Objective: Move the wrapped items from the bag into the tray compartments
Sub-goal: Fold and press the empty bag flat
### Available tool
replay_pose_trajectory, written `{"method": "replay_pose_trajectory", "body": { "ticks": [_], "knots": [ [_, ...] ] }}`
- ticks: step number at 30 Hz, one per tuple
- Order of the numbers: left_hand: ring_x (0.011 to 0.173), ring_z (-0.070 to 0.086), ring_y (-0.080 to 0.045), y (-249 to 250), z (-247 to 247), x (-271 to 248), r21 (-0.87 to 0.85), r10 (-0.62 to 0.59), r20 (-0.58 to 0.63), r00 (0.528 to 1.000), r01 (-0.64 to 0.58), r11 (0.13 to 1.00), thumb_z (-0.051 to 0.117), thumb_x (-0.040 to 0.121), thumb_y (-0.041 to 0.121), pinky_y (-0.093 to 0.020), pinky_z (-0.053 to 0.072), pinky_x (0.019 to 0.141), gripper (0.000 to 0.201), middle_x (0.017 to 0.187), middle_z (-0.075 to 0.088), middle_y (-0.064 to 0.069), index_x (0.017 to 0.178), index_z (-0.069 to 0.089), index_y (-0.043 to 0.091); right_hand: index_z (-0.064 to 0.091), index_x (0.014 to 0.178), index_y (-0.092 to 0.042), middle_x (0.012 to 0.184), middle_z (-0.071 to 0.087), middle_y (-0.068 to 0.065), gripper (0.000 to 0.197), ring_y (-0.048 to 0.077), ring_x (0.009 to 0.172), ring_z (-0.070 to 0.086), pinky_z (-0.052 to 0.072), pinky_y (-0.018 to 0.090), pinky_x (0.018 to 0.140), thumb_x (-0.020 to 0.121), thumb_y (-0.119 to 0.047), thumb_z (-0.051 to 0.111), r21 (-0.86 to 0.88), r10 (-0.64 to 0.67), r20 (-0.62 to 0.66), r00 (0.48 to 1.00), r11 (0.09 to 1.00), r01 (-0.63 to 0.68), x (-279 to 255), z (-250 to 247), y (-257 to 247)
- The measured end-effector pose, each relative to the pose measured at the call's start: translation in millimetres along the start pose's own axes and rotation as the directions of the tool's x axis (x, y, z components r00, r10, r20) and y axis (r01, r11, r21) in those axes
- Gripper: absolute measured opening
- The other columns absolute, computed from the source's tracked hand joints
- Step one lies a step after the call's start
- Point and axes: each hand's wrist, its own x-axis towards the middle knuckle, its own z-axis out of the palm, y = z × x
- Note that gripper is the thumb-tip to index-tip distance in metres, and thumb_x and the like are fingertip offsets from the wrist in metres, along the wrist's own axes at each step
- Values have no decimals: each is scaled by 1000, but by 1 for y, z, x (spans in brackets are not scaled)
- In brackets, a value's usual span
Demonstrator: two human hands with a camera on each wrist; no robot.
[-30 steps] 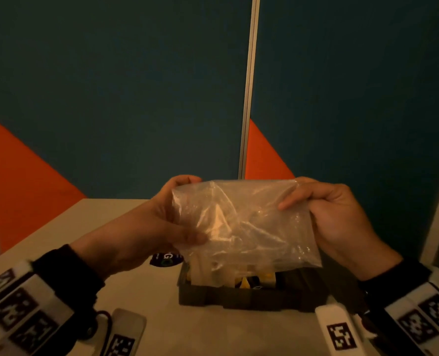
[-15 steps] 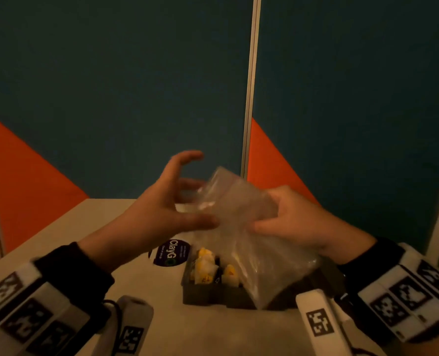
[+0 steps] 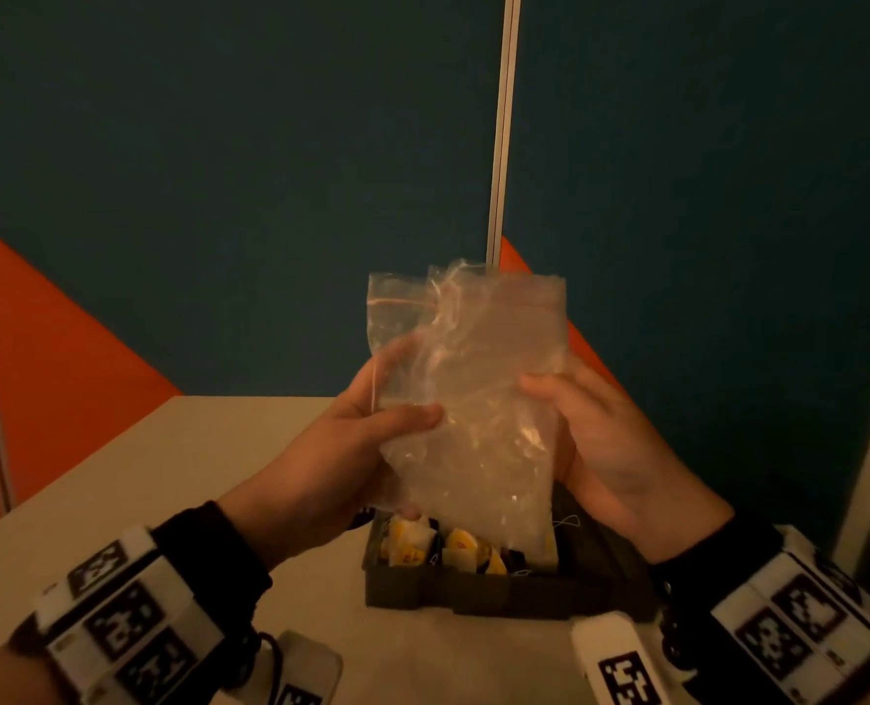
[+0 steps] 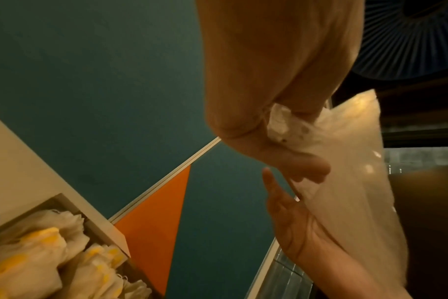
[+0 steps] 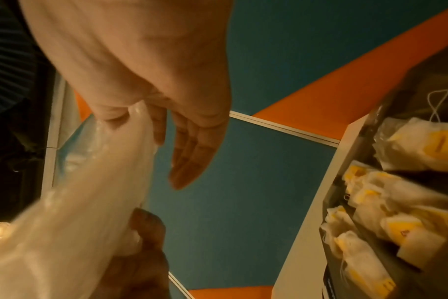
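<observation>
A clear plastic zip bag point(image 3: 473, 399) stands upright in the air between both hands, mouth up, and looks empty. My left hand point(image 3: 367, 424) pinches its left side, thumb in front and fingers behind; the left wrist view shows the crumpled bag point(image 4: 351, 182) in that pinch. My right hand point(image 3: 580, 419) holds the right side, thumb over the front and fingers behind the bag point(image 5: 77, 212). Directly below sits the dark tray point(image 3: 473, 592). Several white and yellow wrapped items point(image 3: 412, 544) lie in its compartments point(image 5: 396, 212), also seen as wrapped items point(image 4: 38, 252) from the left wrist.
The tray rests on a beige table point(image 3: 194, 475) that ends against a teal and orange partition wall point(image 3: 219, 195) with a pale metal post point(image 3: 504, 145). Marker-covered wrist devices point(image 3: 117, 618) sit on both forearms near the table's front.
The bag was stretched sideways over the tray; my left hand let go while the right turned it. Now it stands upright and higher, with both hands holding it again.
</observation>
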Motion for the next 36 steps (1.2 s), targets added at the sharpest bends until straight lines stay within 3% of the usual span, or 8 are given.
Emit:
{"method": "replay_pose_trajectory", "body": {
  "ticks": [6, 9, 12, 16, 19, 27, 31, 36],
  "knots": [
    [33, 48, -10, -8, 6, 0, 23, -1, -25, 1000, 2, 1000, 38, 83, -11, -18, 35, 29, 33, 62, 63, -4, 103, 58, 8, 66, 113, -16, 119, 66, 8, 44, 28, 107, 63, 53, 47, 84, 70, -17, 72, 126, -118, 110, 987, 986, 104, -1, -7, 7],
    [40, 53, -12, -5, 5, -3, -93, -52, 57, 997, 57, 994, 54, 77, 7, -20, 42, 33, 17, 63, 63, -5, 89, 64, 16, 76, 68, -17, 117, 67, 4, 8, 25, 110, 62, 54, 45, 85, 62, -21, 75, 82, -143, 145, 979, 988, 132, -6, -8, 6],
    [77, 67, -27, -2, -13, -5, -294, -145, 248, 958, 217, 931, 62, 71, 28, -39, 56, 61, 28, 94, 69, -9, 98, 66, 21, 72, 51, -9, 112, 66, 3, 25, 13, 106, 62, 56, 30, 79, 71, -1, 61, -194, -269, 186, 945, 933, 303, -11, -12, 3],
    [93, 63, -38, -5, -14, 2, -262, -254, 186, 949, 297, 918, 63, 61, 61, -55, 52, 70, 52, 104, 66, -15, 97, 61, 23, 71, 57, 0, 115, 59, 9, 19, 4, 102, 60, 51, 15, 77, 72, 10, 67, -460, -380, 252, 890, 763, 455, -13, -9, 4],
    [75, 67, -29, -8, -6, 4, -162, -183, 132, 974, 203, 966, 82, 58, 20, -38, 57, 49, 44, 97, 62, -14, 94, 57, 20, 73, 60, -10, 114, 59, 7, 19, 11, 104, 60, 52, 22, 79, 73, 2, 66, -492, -410, 267, 872, 720, 489, -12, -3, 6],
    [72, 67, -24, 0, -5, -2, -41, 92, -26, 995, -93, 995, 72, 55, -11, -36, 56, 47, 58, 98, 61, -5, 97, 56, 26, 58, 117, -39, 117, 63, 9, 59, 26, 97, 66, 56, 42, 70, 61, -42, 78, 163, 45, 318, 947, 981, -101, -11, -6, -11],
    [79, 68, -25, 3, 2, -2, 6, 181, -71, 981, -181, 983, 72, 56, -1, -39, 57, 49, 57, 106, 58, -4, 102, 56, 29, 44, 118, -57, 124, 57, 4, 79, 25, 96, 70, 60, 41, 71, 69, -1, 70, -114, -20, 125, 992, 993, 34, -9, 3, -10],
    [81, 67, -30, 8, -1, -7, 78, 128, 5, 992, -128, 989, 69, 66, 13, -43, 58, 59, 51, 105, 58, -9, 108, 54, 37, 51, 110, -47, 91, 74, 5, 64, 24, 85, 72, 60, 46, 68, 67, -2, 63, -103, -222, -3, 975, 970, 220, -12, -4, -12]
  ]
}}
